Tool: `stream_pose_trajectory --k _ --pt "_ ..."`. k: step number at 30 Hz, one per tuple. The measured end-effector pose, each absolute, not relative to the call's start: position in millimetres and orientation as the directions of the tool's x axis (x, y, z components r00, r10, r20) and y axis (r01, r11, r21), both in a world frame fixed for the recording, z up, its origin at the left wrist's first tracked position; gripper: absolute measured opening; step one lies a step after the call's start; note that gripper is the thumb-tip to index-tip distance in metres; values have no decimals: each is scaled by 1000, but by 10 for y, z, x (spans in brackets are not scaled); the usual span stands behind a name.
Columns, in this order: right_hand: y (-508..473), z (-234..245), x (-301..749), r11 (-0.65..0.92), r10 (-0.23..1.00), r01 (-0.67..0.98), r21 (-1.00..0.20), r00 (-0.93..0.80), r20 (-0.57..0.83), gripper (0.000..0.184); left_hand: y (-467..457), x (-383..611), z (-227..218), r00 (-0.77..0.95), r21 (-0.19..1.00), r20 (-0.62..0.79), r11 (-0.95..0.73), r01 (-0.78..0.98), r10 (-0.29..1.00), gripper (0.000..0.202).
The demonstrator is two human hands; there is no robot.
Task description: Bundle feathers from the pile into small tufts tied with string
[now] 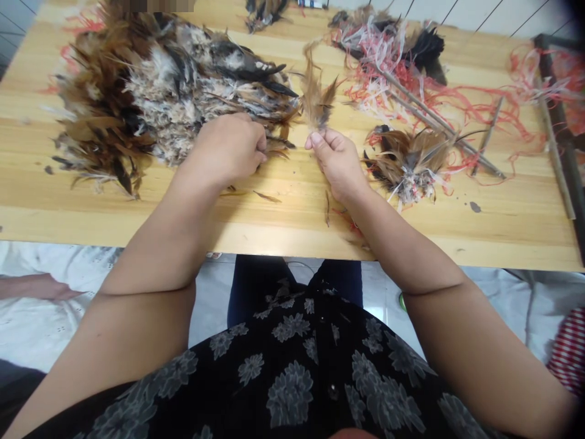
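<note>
A large heap of brown, black and greyish-white feathers (173,91) covers the left half of the wooden table. At its near right edge is my left hand (233,146), fingers curled and closed. Its fingertips are partly hidden, and I cannot make out what is between them. My right hand (338,158), to the right of the heap, pinches a small bunch of brown feathers (317,100) by its lower end between thumb and fingers. The feather tips point away from me. Right of this hand lies a tied feather bundle (411,161) with whitish ends.
Red and white plastic strings (384,55) tangle at the back right, around thin sticks (434,119). A dark frame (555,110) stands along the right edge. More feathers (265,12) lie at the back. The table's front edge (292,247) is close to my body.
</note>
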State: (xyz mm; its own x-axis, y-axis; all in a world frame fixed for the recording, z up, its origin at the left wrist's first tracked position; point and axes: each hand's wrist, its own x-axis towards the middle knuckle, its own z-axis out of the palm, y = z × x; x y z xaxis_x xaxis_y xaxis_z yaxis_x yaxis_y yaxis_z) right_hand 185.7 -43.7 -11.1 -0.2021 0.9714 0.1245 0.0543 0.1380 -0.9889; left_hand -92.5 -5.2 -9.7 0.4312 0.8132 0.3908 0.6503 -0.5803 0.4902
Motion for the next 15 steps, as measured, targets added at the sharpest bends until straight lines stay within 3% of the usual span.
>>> stream_pose_trajectory --k 6,11,15 --pt "-434 -127 1840 140 973 74 -987 -195 123 54 -187 -892 154 313 669 415 -520 531 854 17" --pt "-419 -168 1812 184 971 69 -980 -166 171 52 -214 -716 148 166 818 506 -532 219 846 39" --pt "-435 -157 1793 158 975 68 -985 -167 145 43 -148 -552 -19 187 863 473 -495 99 861 60"
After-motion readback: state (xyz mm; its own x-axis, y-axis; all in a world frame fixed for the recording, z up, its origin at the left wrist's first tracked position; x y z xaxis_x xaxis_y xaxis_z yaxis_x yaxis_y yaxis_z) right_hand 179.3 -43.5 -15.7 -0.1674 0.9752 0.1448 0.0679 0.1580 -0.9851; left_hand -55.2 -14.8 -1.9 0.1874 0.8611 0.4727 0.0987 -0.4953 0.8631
